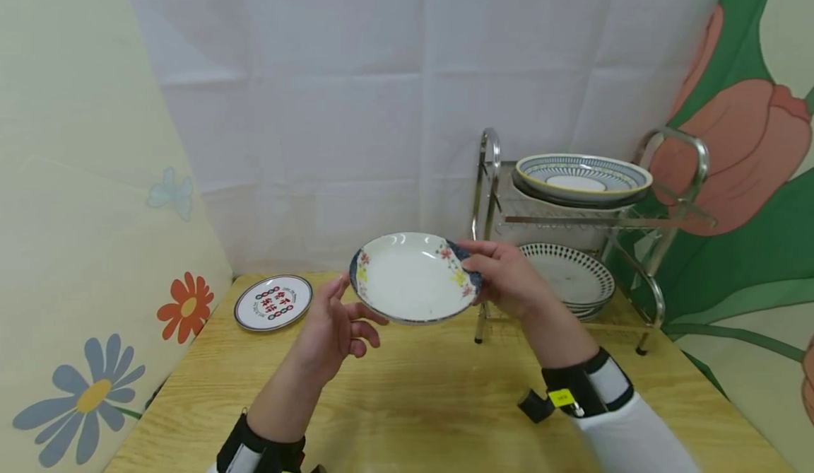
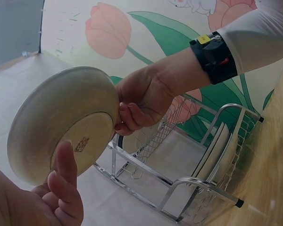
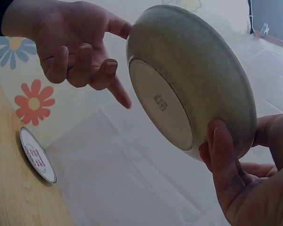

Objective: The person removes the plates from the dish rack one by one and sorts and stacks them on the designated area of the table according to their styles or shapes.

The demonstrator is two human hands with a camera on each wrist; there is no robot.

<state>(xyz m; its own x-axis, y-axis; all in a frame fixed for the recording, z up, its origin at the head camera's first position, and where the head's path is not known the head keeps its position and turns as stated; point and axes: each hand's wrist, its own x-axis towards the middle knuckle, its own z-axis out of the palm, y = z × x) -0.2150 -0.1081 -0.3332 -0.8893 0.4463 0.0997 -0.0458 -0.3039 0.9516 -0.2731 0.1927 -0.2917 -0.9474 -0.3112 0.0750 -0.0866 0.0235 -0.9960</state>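
Wht cloth [image 1: 331, 91] bhnd wood tbl [image 1: 432, 388]

A white cloth [image 1: 331, 91] hangs behind the table [image 1: 432, 409].

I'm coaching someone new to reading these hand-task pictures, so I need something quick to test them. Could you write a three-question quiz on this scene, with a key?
1. True or false: the floral dish is resting flat on the wooden table.

2. What is on the upper tier of the metal rack?
A) a teapot
B) a yellow-rimmed plate
C) a stack of cups

3. In the head view, which hand has its thumb over the upper face of the floral dish's rim?

Key:
1. False; it is held up above the wooden table.
2. B
3. The right hand.
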